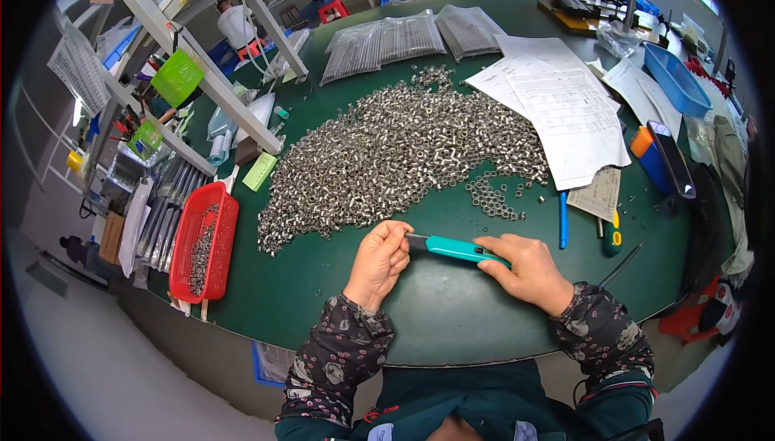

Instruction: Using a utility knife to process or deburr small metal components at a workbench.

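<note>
My right hand (529,267) grips the teal handle of a small hand tool (454,248) that lies level above the green table (452,312). My left hand (379,259) is closed around the tool's dark metal tip, fingers pinched there; whether a small part sits between them is hidden. Just beyond both hands spreads a large heap of small silver metal nuts and sleeves (404,150). A smaller cluster of ring-shaped nuts (492,195) lies close to my right hand.
A red basket (202,247) with metal parts sits at the left table edge. Paper sheets (557,102), a blue pen (563,219), a yellow-handled screwdriver (613,235), a phone (670,158) and a blue basket (678,78) lie to the right. Bags of rods (404,37) lie far back; people sit beyond.
</note>
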Demonstrator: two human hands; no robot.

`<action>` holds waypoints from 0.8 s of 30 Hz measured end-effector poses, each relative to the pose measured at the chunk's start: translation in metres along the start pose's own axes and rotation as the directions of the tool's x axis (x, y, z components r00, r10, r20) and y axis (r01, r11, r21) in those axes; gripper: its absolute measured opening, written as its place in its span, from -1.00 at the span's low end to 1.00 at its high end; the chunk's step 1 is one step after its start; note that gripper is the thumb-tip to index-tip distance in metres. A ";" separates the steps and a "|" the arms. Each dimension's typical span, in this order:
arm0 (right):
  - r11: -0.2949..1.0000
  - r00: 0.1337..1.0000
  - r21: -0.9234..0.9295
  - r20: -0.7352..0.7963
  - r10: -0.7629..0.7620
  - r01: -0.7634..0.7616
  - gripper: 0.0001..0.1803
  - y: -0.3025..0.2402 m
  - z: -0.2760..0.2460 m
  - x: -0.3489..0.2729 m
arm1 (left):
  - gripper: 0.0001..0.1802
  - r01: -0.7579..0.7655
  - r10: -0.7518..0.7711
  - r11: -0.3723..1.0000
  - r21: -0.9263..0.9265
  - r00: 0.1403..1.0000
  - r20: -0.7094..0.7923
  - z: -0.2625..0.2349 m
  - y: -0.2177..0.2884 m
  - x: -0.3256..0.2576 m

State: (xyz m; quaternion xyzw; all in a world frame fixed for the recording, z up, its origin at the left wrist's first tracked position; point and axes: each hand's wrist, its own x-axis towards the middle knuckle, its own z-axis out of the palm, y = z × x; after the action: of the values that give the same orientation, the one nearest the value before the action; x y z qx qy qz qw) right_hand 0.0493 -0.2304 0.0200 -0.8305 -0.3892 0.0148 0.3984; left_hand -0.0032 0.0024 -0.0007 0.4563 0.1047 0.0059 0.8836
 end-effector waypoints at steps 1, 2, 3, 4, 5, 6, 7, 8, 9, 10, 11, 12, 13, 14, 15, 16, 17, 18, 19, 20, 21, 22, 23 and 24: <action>1.000 1.000 0.000 0.001 0.001 -0.001 -0.69 0.000 0.000 0.000 | -0.84 -0.001 0.001 1.000 0.008 1.000 -0.007 0.001 0.000 0.000; 1.000 1.000 -0.015 -0.007 -0.007 0.007 -0.70 0.000 0.000 0.000 | -0.84 -0.003 0.003 1.000 0.017 1.000 -0.013 0.001 0.000 0.000; 0.999 1.000 -0.031 -0.015 -0.015 0.015 -0.70 -0.001 -0.001 0.000 | -0.84 -0.002 0.002 1.000 0.016 1.000 -0.014 0.001 0.000 0.000; 0.999 1.000 -0.030 -0.014 -0.015 0.015 -0.70 -0.001 -0.001 0.000 | -0.84 0.000 0.000 1.000 0.025 1.000 -0.016 0.001 0.000 0.000; 0.999 1.000 -0.046 -0.020 -0.018 0.017 -0.70 -0.001 -0.001 0.000 | -0.83 0.002 -0.002 0.999 0.035 1.000 -0.018 0.000 0.000 0.000; 0.998 0.999 -0.062 -0.026 -0.022 0.020 -0.70 -0.001 -0.001 0.000 | -0.83 0.003 -0.002 0.999 0.035 1.000 -0.019 0.000 0.000 0.000; 0.998 0.999 -0.062 -0.025 -0.022 0.020 -0.70 -0.002 -0.001 0.000 | -0.83 0.003 -0.002 0.999 0.039 1.000 -0.019 0.000 0.000 0.000; 0.997 0.999 -0.069 -0.032 -0.029 0.026 -0.69 -0.002 0.000 0.000 | -0.82 0.003 -0.002 0.999 0.044 1.000 -0.019 0.000 0.000 0.000; 0.997 0.999 -0.076 -0.038 -0.036 0.033 -0.69 -0.002 0.000 0.000 | -0.82 0.003 -0.002 0.999 0.043 1.000 -0.020 -0.001 0.000 0.000; 0.997 0.999 -0.076 -0.038 -0.035 0.032 -0.69 -0.002 0.000 0.000 | -0.82 0.003 -0.002 0.999 0.049 1.000 -0.022 -0.001 -0.001 0.000; 0.996 0.998 -0.082 -0.043 -0.041 0.038 -0.69 -0.002 -0.001 0.000 | -0.82 0.003 -0.002 0.998 0.055 1.000 -0.023 -0.002 -0.001 0.001; 0.995 0.998 -0.088 -0.048 -0.048 0.044 -0.69 -0.002 -0.001 0.000 | -0.82 0.004 -0.002 0.999 0.054 1.000 -0.024 -0.002 -0.001 0.001; 0.995 0.998 -0.088 -0.048 -0.048 0.044 -0.69 -0.002 -0.001 0.000 | -0.82 0.005 -0.003 0.998 0.065 1.000 -0.024 -0.002 -0.001 0.001; 0.993 0.997 -0.104 -0.053 -0.055 0.049 -0.68 -0.002 -0.001 0.000 | -0.82 0.006 -0.004 0.997 0.075 1.000 -0.025 -0.001 -0.001 0.001; 0.991 0.996 -0.120 -0.058 -0.062 0.055 -0.68 -0.002 -0.001 0.000 | -0.82 0.006 -0.004 0.997 0.075 1.000 -0.025 -0.001 -0.001 0.001; 0.991 0.996 -0.120 -0.058 -0.062 0.055 -0.68 -0.002 -0.001 0.000 | -0.82 0.006 -0.003 0.997 0.081 1.000 -0.028 -0.001 0.000 0.000; 0.990 0.996 -0.128 -0.063 -0.069 0.060 -0.68 -0.002 -0.001 0.000 | -0.82 0.006 -0.003 0.996 0.086 1.000 -0.031 0.000 0.000 0.000; 0.988 0.995 -0.136 -0.068 -0.075 0.066 -0.68 -0.002 -0.001 -0.001 | -0.82 0.006 -0.003 0.996 0.086 1.000 -0.031 0.000 0.000 0.000; 0.988 0.995 -0.137 -0.069 -0.075 0.065 -0.68 -0.002 -0.001 -0.001 | -0.82 0.002 0.000 0.996 0.088 1.000 -0.030 0.000 0.000 0.000; 0.987 0.994 -0.140 -0.076 -0.084 0.073 -0.68 -0.002 0.000 -0.001 | -0.82 -0.001 0.003 0.996 0.091 1.000 -0.029 0.000 0.001 0.000; 0.986 0.992 -0.143 -0.084 -0.094 0.081 -0.68 -0.002 0.000 -0.001 | -0.82 -0.001 0.003 0.996 0.091 1.000 -0.027 0.000 0.000 0.000; 0.986 0.992 -0.143 -0.084 -0.093 0.081 -0.68 -0.002 0.000 -0.001 | -0.82 -0.002 0.005 0.996 0.093 0.999 -0.031 -0.001 0.000 0.000; 0.986 0.992 -0.149 -0.082 -0.094 0.081 -0.68 -0.002 0.000 -0.001 | -0.82 -0.003 0.007 0.995 0.096 0.999 -0.036 -0.001 0.000 0.000; 0.985 0.992 -0.155 -0.081 -0.094 0.081 -0.67 -0.002 0.000 -0.001 | -0.82 -0.003 0.007 0.995 0.096 0.999 -0.035 -0.001 0.000 0.000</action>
State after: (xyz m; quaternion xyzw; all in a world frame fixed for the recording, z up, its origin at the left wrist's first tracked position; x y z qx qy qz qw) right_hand 0.0479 -0.2305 0.0211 -0.8402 -0.4073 -0.0687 0.3513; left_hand -0.0031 0.0032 -0.0013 0.4983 0.1195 0.0112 0.8587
